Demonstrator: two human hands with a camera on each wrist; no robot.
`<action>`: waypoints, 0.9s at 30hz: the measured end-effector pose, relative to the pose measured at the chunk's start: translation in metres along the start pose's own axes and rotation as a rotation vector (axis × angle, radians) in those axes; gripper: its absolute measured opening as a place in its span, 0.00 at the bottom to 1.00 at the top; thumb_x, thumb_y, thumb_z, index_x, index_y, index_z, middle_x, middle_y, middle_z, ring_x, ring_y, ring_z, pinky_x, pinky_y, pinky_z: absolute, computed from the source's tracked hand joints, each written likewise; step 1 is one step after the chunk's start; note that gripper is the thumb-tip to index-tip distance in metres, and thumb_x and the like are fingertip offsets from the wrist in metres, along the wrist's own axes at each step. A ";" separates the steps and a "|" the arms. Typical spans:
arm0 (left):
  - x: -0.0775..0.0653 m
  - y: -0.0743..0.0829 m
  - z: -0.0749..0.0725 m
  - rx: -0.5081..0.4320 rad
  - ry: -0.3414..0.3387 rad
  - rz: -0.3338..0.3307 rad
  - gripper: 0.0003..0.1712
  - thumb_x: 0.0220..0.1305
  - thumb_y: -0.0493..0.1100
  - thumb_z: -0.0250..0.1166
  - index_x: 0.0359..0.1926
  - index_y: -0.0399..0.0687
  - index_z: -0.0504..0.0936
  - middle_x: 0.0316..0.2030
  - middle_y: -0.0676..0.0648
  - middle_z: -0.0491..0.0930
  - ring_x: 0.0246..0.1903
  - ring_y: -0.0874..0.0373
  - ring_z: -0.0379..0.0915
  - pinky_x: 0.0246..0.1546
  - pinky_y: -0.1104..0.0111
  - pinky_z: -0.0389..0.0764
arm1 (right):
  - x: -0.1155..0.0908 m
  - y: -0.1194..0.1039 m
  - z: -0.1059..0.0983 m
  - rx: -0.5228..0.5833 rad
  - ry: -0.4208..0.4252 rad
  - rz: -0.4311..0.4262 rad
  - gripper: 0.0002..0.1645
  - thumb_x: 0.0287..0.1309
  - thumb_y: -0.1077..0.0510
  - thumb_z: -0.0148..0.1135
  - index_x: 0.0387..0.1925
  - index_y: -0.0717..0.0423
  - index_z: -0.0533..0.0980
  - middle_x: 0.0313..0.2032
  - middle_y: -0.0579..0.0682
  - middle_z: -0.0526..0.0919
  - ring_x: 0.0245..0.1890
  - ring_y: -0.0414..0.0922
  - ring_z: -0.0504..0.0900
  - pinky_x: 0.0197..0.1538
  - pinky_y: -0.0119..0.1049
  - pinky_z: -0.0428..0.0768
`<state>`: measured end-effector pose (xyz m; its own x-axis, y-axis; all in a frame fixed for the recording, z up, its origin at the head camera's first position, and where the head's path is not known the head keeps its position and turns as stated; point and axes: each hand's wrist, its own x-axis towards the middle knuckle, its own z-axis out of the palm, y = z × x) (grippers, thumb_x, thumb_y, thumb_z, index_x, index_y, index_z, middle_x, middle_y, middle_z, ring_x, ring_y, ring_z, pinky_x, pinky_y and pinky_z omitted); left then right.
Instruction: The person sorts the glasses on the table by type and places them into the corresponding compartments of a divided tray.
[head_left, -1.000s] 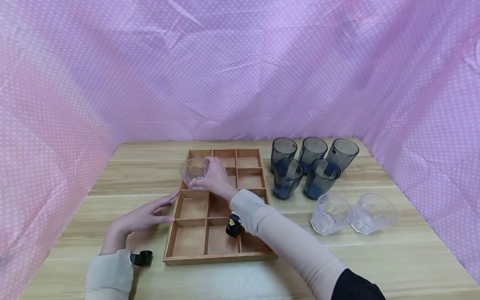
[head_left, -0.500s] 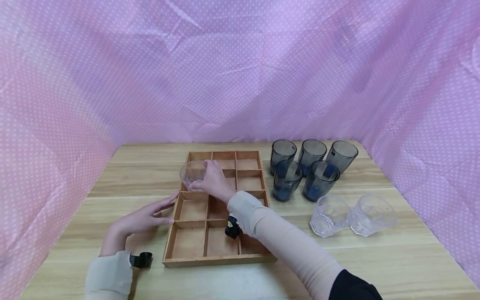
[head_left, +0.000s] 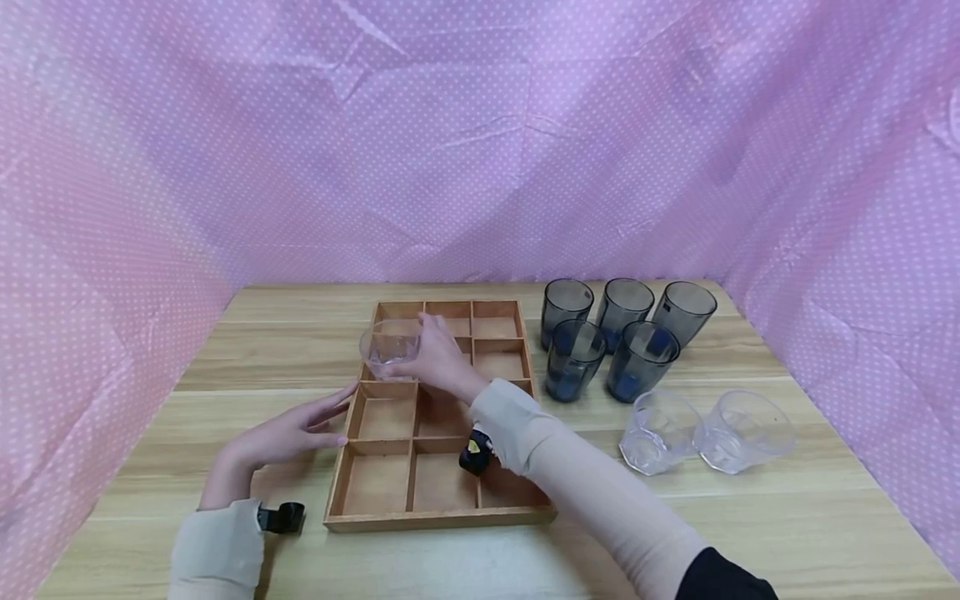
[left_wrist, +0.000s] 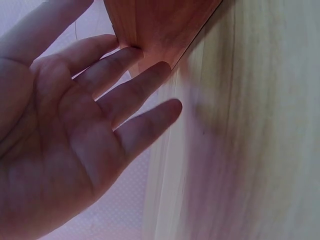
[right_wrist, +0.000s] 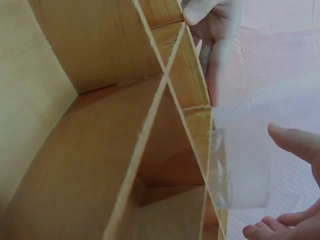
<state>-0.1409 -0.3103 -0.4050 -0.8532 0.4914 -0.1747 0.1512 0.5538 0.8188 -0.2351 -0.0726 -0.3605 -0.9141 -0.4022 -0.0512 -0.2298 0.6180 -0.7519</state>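
Wooden tray (head_left: pixel 438 522) noted at centre of the head view, lower half, divided into three columns and four rows, laid with its long side running away from the viewer across the pale wood-grain surface (head_left: pixel 176 433). Clear glass (head_left: pixel 381 350) seen at the tray's left column, second row from the top; judged to be stood upright in that compartment, though its base is seen only through its own wall. Key relation: the glass lies just left of the right hand (head_left: pixel 441 354), its long axis vertical, its mouth turned up; in the right wrist view it is flanked by thumb and fingers, which are spread, with a gap shown below its wall; whether the rim is touched by the thumb cannot be told. Right hand thus placed nearest the glass, reached in over the tray from the lower right of the frame. Left hand (head_left: pixel 288 432), lower left, held with fingers apart and extended, nothing gripped; tips rested at the tray's left outer wall, below the glass in the frame. Five dark glasses (head_left: pixel 573 358) grouped right of the tray; two clear glasses (head_left: pixel 652 437) set nearer the viewer, well apart from both hands
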 end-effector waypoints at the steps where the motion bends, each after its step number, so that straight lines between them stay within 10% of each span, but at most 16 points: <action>1: 0.000 0.000 0.000 -0.004 0.000 -0.002 0.46 0.69 0.46 0.59 0.76 0.40 0.42 0.74 0.29 0.44 0.70 0.26 0.46 0.65 0.36 0.56 | -0.001 0.000 -0.002 -0.002 -0.001 -0.008 0.64 0.43 0.47 0.78 0.74 0.61 0.51 0.69 0.57 0.62 0.66 0.51 0.68 0.69 0.42 0.69; 27: 0.009 -0.013 0.000 -0.138 0.033 0.059 0.51 0.64 0.42 0.64 0.76 0.37 0.41 0.73 0.26 0.41 0.69 0.25 0.48 0.64 0.45 0.58 | -0.032 0.010 -0.034 0.034 0.056 -0.079 0.53 0.47 0.51 0.76 0.69 0.61 0.59 0.65 0.58 0.70 0.67 0.53 0.68 0.70 0.46 0.67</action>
<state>-0.1504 -0.3134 -0.4171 -0.8611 0.4969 -0.1079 0.1335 0.4258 0.8949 -0.2192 -0.0310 -0.3440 -0.9112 -0.4096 0.0450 -0.2911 0.5627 -0.7737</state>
